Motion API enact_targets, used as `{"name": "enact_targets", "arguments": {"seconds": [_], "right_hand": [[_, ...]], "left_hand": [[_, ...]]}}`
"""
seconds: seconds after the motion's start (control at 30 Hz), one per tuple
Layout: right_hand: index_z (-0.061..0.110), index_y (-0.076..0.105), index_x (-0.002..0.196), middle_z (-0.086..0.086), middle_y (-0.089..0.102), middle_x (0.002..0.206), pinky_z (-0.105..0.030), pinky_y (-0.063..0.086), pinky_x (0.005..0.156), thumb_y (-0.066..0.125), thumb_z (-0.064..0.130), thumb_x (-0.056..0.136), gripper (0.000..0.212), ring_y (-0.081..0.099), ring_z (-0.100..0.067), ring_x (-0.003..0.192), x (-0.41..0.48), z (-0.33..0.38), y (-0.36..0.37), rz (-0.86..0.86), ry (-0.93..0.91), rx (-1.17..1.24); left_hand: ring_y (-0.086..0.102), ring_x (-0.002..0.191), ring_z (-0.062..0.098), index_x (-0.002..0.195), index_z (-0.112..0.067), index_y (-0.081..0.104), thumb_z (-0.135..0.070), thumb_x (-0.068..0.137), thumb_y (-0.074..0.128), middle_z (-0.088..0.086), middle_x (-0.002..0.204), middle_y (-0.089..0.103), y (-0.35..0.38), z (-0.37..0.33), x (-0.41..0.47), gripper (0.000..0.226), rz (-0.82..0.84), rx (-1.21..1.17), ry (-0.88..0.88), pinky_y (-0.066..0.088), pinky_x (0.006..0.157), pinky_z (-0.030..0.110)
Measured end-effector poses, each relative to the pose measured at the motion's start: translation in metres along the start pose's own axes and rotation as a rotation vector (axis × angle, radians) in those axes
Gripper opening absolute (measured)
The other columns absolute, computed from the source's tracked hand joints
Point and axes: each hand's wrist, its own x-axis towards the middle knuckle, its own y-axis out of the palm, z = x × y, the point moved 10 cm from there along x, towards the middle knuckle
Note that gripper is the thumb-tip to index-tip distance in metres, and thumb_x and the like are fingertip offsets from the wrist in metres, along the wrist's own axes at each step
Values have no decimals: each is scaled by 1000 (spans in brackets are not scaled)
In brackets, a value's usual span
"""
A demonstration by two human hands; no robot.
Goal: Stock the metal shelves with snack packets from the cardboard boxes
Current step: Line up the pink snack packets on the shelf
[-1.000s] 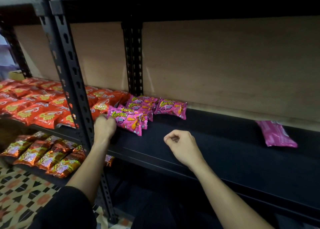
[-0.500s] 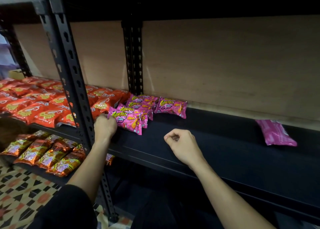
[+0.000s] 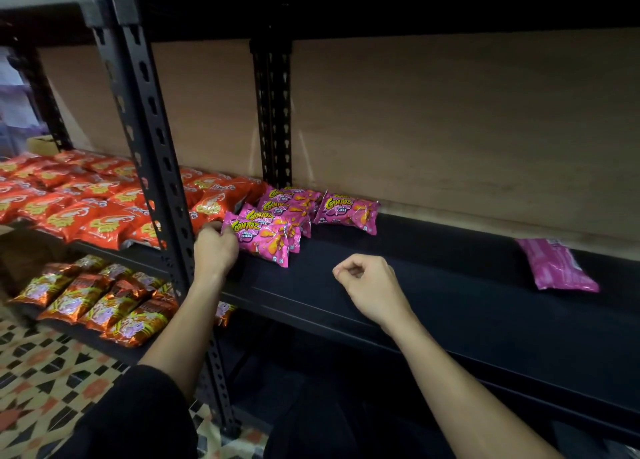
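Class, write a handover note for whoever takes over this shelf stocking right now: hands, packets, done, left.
Left hand pinches the front pink packet by its left edge.
Right hand is curled over the shelf, holding nothing.
Done: a small pink cluster at the shelf's left end; a lone pink packet lies far right.
Left: most of this shelf is bare; the boxes are out of view.

Single head-worn wide-angle view, facing forward and down, close to the metal shelf [image 3: 450, 278]

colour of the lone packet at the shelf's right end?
The lone packet is pink with a pale printed patch; seen in the head view.
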Motion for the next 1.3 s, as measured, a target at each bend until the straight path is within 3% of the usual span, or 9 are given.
{"name": "enact_targets", "arguments": {"seconds": [0.2,0.37,0.5,0.6,0.67,0.8,1.0,1.13,1.3], "right_hand": [[23,74,81,6,73,83,-19,50,71,68,24,90,11,66,-6,79,-2,-1,-8,15,15,13],[26,73,81,10,73,82,-17,51,70,69,23,90,11,66,-4,77,-11,-7,-45,-23,-18,-30],[27,73,86,10,72,86,-14,47,69,69,25,91,6,65,-3,81,-24,-19,-97,-100,-7,-113],[29,71,90,8,70,94,-20,47,75,69,26,91,4,64,-5,88,-35,-39,-154,-221,36,-206],[24,70,97,-2,69,103,-27,48,83,68,23,90,7,64,-15,92,-43,-53,-195,-353,71,-293],[5,63,120,-23,59,118,-44,44,98,67,21,89,36,53,-42,113,-56,-86,-270,-595,258,-519],[17,38,146,-20,43,141,-49,39,103,71,48,86,75,40,-43,129,-38,-129,-270,-336,434,-734],[18,44,141,-17,48,127,-48,46,99,72,36,88,62,54,-41,115,-32,-121,-263,-356,353,-704],[23,54,135,-6,50,113,-29,44,82,72,35,88,52,58,-29,103,-36,-95,-246,-385,175,-503]], "left_hand": [[57,115,36,130,-3,53,-28,100,50,21,126,59,-7,-27,-16,39,-22,53,219,44,96,39],[42,133,22,124,-6,56,-19,98,55,11,140,46,2,-76,-58,29,-21,84,507,30,107,26],[53,115,20,118,-6,60,-16,95,60,9,124,55,44,-104,-99,26,139,38,664,38,96,23],[51,107,10,116,-8,62,-16,93,64,4,119,57,95,-122,-139,25,332,29,740,31,91,12],[51,112,8,118,-10,63,-19,93,65,2,123,57,129,-128,-165,27,467,25,751,30,94,11],[51,125,12,122,-17,61,-27,94,63,-1,135,52,184,-133,-202,30,685,51,742,33,102,18],[50,126,10,123,-19,60,-30,95,61,-5,134,52,227,-134,-218,30,815,74,670,34,96,17],[52,123,9,121,-21,60,-30,95,61,-6,131,54,235,-133,-216,28,839,56,635,39,99,22],[50,121,1,127,-26,54,-33,94,62,-12,132,53,238,-133,-219,34,857,34,629,39,89,14]]}}
